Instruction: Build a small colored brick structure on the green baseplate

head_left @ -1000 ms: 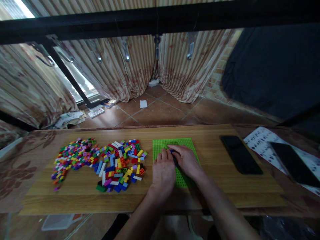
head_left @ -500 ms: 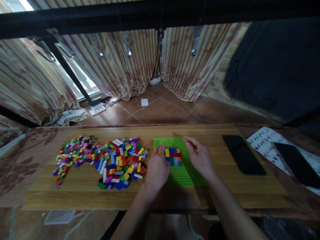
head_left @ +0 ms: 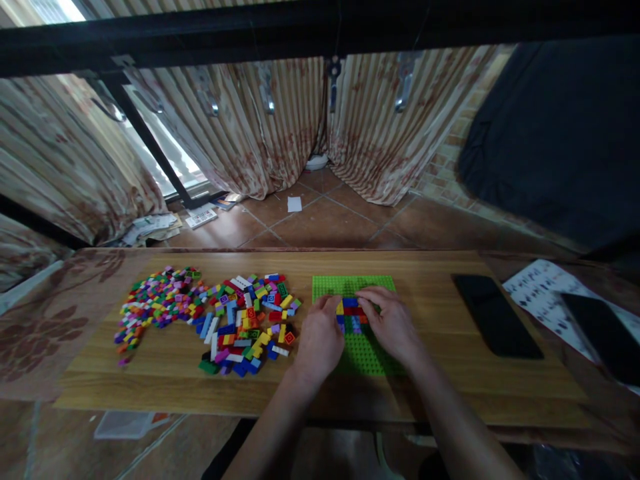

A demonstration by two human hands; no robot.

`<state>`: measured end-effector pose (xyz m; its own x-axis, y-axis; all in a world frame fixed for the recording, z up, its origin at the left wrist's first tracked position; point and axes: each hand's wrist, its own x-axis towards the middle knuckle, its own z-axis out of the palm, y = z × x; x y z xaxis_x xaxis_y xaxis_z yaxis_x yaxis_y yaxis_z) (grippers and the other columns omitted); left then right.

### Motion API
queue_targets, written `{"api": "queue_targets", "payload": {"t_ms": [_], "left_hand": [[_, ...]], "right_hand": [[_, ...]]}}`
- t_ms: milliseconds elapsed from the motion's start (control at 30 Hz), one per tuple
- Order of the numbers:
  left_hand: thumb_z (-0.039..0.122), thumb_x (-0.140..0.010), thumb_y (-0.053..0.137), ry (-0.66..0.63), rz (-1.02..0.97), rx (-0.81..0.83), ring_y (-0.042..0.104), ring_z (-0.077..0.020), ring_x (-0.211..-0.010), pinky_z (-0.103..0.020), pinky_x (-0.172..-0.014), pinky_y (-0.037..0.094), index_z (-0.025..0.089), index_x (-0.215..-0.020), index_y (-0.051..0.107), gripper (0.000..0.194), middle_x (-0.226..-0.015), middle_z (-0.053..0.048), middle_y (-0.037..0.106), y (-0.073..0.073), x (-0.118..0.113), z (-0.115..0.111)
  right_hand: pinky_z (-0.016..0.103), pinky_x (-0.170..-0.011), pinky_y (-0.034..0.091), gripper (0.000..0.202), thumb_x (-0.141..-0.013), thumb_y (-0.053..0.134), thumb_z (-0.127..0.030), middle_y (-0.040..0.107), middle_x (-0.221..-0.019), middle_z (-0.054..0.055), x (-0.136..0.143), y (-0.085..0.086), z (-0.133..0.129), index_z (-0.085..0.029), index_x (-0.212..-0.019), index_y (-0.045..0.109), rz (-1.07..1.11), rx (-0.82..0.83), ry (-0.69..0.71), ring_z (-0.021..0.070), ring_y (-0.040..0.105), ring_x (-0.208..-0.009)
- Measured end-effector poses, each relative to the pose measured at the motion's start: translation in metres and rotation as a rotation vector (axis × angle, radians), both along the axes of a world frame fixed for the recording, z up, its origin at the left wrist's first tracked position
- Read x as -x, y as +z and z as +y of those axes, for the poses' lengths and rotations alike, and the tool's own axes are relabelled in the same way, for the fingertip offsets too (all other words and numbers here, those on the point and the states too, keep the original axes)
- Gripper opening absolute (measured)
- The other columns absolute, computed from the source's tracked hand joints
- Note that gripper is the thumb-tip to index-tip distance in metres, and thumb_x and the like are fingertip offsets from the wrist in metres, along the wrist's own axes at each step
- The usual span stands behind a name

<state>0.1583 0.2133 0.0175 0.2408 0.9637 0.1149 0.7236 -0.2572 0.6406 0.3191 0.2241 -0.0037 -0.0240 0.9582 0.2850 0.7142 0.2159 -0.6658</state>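
Observation:
A green studded baseplate point(head_left: 367, 357) lies on the wooden board. On it stands a block of coloured bricks point(head_left: 353, 312), with yellow, blue, red, orange and light blue showing. My left hand point(head_left: 320, 337) rests at the left side of this block, its fingers closed together by the yellow brick. My right hand point(head_left: 390, 323) is at the block's upper right corner with thumb and forefinger pinched; whatever is between them is too small to make out. Left of the baseplate lies a pile of larger loose bricks point(head_left: 245, 323), and beyond it a pile of small bricks point(head_left: 167, 297).
The wooden board point(head_left: 165, 380) lies over a patterned cloth. A black phone point(head_left: 495, 313) is on its right part. Farther right are a printed sheet point(head_left: 537, 293) and another dark device point(head_left: 603, 333). A dark bar point(head_left: 225, 43) crosses the top of the view.
My right hand has moved left and down from the baseplate's right side to the brick block. My left hand stays beside the block. The view has shifted slightly.

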Motion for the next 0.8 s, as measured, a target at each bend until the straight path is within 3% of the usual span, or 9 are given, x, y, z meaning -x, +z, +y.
{"api": "queue_targets", "payload": {"t_ms": [367, 600, 800], "left_hand": [[0.001, -0.080, 0.040, -0.060, 0.193, -0.002, 0.055, -0.0218, -0.111, -0.033, -0.098, 0.045, 0.015, -0.128, 0.051, 0.051, -0.118, -0.011, 0.058, -0.003, -0.004, -0.007], [0.002, -0.085, 0.034, -0.094, 0.421, -0.016, 0.054, -0.0263, -0.109, -0.039, -0.096, 0.045, 0.006, -0.130, 0.047, 0.047, -0.118, -0.017, 0.057, 0.001, -0.013, -0.006], [0.005, -0.087, 0.035, -0.061, 0.418, -0.031, 0.056, -0.0252, -0.100, -0.038, -0.088, 0.049, 0.008, -0.122, 0.052, 0.039, -0.109, -0.015, 0.059, 0.002, -0.018, -0.008]], "right_hand": [[0.042, -0.088, 0.045, 0.022, -0.083, 0.060, -0.038, 0.068, -0.091, 0.006, 0.006, -0.012, 0.009, -0.024, -0.077, 0.074, 0.149, 0.033, -0.120, 0.0228, 0.061, -0.090], [0.043, -0.088, 0.043, 0.021, -0.081, 0.061, -0.040, 0.064, -0.088, 0.006, 0.001, -0.015, 0.012, -0.025, -0.077, 0.075, 0.015, 0.070, -0.126, 0.0238, 0.058, -0.090], [0.043, -0.086, 0.043, 0.024, -0.083, 0.058, -0.042, 0.063, -0.089, 0.006, 0.000, -0.017, 0.010, -0.025, -0.078, 0.075, -0.018, 0.051, -0.116, 0.0238, 0.057, -0.089]]}}
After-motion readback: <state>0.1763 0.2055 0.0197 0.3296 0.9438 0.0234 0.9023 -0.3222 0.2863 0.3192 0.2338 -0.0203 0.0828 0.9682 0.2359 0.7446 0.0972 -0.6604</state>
